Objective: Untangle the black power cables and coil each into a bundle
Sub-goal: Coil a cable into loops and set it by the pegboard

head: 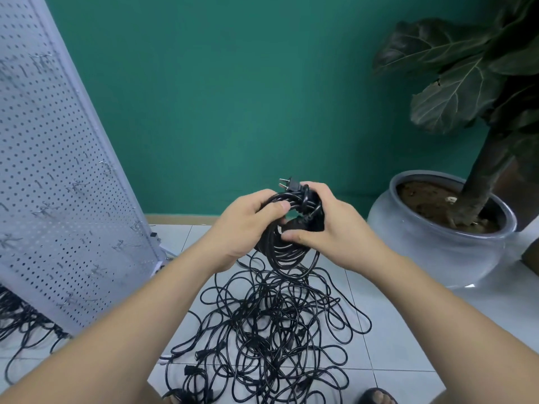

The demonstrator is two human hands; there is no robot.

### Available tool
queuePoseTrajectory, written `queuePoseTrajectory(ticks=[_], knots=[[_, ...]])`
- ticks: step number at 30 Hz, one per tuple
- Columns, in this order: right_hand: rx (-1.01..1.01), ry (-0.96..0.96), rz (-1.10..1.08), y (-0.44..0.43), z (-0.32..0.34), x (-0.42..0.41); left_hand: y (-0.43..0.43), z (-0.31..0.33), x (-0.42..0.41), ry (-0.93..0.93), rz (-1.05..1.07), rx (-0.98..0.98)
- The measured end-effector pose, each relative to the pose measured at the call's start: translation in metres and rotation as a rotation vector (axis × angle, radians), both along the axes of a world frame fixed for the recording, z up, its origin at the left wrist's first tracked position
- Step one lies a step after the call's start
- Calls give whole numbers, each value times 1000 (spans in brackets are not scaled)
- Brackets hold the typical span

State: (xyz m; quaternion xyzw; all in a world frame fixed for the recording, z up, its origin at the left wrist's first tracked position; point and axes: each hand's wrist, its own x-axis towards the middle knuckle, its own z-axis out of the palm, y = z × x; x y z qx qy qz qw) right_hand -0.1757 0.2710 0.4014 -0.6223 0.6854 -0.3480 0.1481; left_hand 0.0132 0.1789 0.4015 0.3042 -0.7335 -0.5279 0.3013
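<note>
the left hand (245, 225) and the right hand (329, 225) both grip a coiled black cable bundle (288, 243), held up in front of the green wall (233, 97), fingers curled round its top. a two-prong plug (290, 185) sticks out above the bundle. below it, a tangled heap of black cables (271, 330) lies on the tiled floor (408, 345). a white pegboard (52, 170) leans at left; a potted plant (443, 228) stands at right.
</note>
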Motion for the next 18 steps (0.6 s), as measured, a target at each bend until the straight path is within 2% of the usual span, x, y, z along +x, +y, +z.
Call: queuePoseTrajectory(ticks=[7,10,14,18], knots=[[-112,-136,-177,-4,-7,10,1,3,-2,-27,-57,-10],[-120,-121,-243,-10,-9,15,1,-1,-6,-69,26,-115],[-128,-75,-235,-12,-12,23,3,5,-6,5,46,18],[-122,5,-212,-12,-24,35,2,6,0,-70,-2,45]])
